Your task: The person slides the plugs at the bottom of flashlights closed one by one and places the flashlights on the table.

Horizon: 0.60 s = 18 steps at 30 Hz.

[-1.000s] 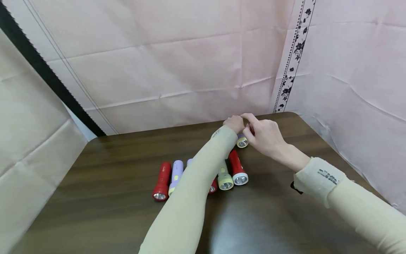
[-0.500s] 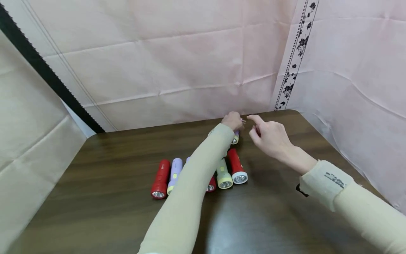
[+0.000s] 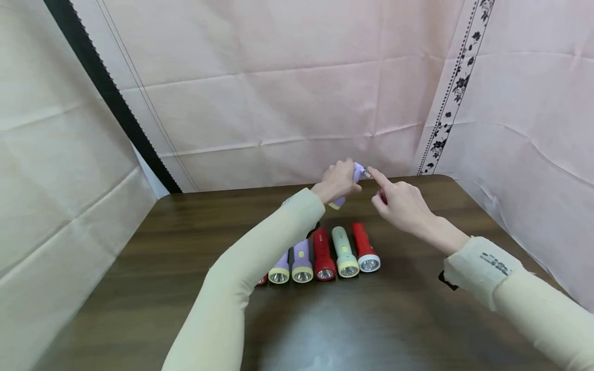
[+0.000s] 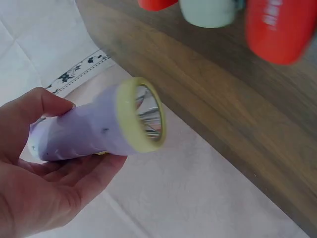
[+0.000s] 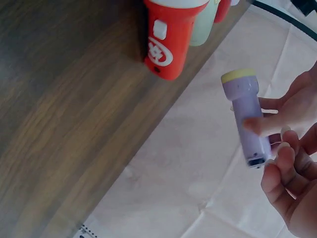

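My left hand (image 3: 335, 181) grips a purple flashlight (image 4: 84, 131) with a yellow lens rim, raised above the far edge of the table. In the left wrist view its thumb lies on top of the barrel and the fingers run underneath. The flashlight's tail end, with a small dark slot, points toward my right hand (image 3: 402, 204). That hand's index finger stretches out at the tail, its other fingers curled in; whether the fingertip touches is unclear. In the right wrist view, the right fingers (image 5: 285, 168) appear close beside the tail, holding nothing visible.
Several flashlights lie side by side on the dark wooden table (image 3: 371, 319), lenses toward me: purple (image 3: 302, 265), red (image 3: 323, 255), pale green (image 3: 344, 252), and red with a white rim (image 3: 366, 250). My left sleeve covers the row's left part. A pale cloth (image 3: 301, 103) hangs behind the table.
My left hand has lifted the purple flashlight off the far part of the table and tilted it, tail toward the right hand. The right hand stays nearby, index finger extended. The head view has shifted left.
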Tool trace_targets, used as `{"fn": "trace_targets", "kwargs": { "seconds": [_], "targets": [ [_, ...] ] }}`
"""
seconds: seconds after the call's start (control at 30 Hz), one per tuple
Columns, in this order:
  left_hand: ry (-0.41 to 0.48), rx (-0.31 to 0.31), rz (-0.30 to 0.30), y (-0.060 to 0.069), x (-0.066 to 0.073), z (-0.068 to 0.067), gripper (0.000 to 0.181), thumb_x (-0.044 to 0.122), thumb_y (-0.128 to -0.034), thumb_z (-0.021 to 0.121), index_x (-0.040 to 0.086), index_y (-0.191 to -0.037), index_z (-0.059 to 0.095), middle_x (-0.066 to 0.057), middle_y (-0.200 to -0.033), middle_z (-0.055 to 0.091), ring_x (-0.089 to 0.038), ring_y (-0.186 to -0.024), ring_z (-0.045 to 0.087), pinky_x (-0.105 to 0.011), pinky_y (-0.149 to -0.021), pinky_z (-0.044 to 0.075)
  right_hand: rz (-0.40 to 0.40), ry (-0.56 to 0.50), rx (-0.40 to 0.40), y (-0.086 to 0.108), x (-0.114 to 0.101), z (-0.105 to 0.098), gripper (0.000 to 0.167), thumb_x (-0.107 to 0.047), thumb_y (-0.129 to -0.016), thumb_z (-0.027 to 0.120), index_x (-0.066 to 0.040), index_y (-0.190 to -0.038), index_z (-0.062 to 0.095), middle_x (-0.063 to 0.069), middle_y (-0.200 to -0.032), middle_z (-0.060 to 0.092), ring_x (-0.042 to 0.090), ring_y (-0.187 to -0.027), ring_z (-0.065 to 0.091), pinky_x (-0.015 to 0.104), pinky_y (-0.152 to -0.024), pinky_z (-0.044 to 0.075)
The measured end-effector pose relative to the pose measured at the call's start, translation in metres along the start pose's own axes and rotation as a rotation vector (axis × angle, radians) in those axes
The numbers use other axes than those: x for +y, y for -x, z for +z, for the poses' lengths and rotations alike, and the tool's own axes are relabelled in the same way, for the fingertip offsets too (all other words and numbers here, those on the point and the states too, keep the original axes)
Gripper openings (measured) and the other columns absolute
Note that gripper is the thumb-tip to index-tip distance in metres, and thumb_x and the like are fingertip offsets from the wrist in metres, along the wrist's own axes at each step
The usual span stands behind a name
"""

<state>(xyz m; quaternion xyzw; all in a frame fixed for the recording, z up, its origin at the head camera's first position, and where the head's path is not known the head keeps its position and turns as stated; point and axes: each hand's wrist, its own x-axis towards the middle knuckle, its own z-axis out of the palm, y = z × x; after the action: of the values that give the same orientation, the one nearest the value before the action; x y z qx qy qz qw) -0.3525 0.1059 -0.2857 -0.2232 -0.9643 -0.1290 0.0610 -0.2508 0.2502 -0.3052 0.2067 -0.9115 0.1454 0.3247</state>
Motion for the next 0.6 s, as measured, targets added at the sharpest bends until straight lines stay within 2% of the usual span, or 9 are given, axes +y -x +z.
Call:
{"fn": "trace_targets", "kwargs": {
  "seconds": [0.13, 0.23, 0.37, 0.5, 0.6],
  "targets": [
    [0.023, 0.018, 0.109, 0.012, -0.011, -0.004, 0.049, 0.027, -0.0779, 0.077, 0.009, -0.113, 0.049, -0.006, -0.098, 0.065, -0.022, -0.085, 0.065, -0.036, -0.075, 0.052, -0.007, -0.009, -0.024, 0.000, -0.004, 0.007, 0.055, -0.003, -0.079, 0.051, -0.007, -0.133, 0.053, -0.006, -0.047, 0.038, 0.010, -0.044, 0.030, 0.029, -0.044, 0.028],
    [0.042, 0.037, 0.164, 0.020, -0.018, -0.004, 0.049, 0.021, -0.0771, 0.077, 0.009, -0.114, 0.048, -0.006, -0.100, 0.064, -0.022, -0.087, 0.064, -0.036, -0.076, 0.052, -0.030, -0.014, -0.045, 0.001, -0.007, 0.013, 0.055, -0.004, -0.079, 0.052, -0.008, -0.134, 0.053, -0.006, -0.048, 0.039, 0.010, -0.044, 0.032, 0.029, -0.044, 0.030],
    [0.059, 0.062, 0.205, 0.028, -0.024, -0.005, 0.047, 0.018, -0.0777, 0.077, 0.010, -0.113, 0.047, -0.006, -0.101, 0.063, -0.020, -0.089, 0.063, -0.035, -0.076, 0.052, -0.065, -0.015, -0.041, 0.002, -0.012, 0.021, 0.055, -0.004, -0.079, 0.054, -0.007, -0.134, 0.053, -0.006, -0.049, 0.040, 0.009, -0.045, 0.031, 0.028, -0.044, 0.029],
    [0.091, 0.054, 0.226, 0.036, -0.028, -0.009, 0.044, 0.016, -0.0798, 0.076, 0.010, -0.112, 0.047, -0.005, -0.098, 0.060, -0.018, -0.085, 0.061, -0.032, -0.073, 0.051, -0.091, -0.015, -0.002, 0.000, -0.017, 0.023, 0.054, -0.004, -0.078, 0.054, -0.005, -0.132, 0.055, -0.006, -0.049, 0.039, 0.009, -0.045, 0.030, 0.027, -0.043, 0.027],
    [0.118, 0.048, 0.233, 0.039, -0.028, -0.005, 0.041, 0.014, -0.0813, 0.075, 0.011, -0.112, 0.047, -0.004, -0.097, 0.059, -0.016, -0.083, 0.059, -0.030, -0.070, 0.050, -0.088, -0.021, -0.004, 0.001, -0.019, 0.023, 0.053, -0.003, -0.078, 0.054, -0.004, -0.130, 0.057, -0.006, -0.048, 0.038, 0.009, -0.046, 0.030, 0.027, -0.043, 0.026]
  ]
}}
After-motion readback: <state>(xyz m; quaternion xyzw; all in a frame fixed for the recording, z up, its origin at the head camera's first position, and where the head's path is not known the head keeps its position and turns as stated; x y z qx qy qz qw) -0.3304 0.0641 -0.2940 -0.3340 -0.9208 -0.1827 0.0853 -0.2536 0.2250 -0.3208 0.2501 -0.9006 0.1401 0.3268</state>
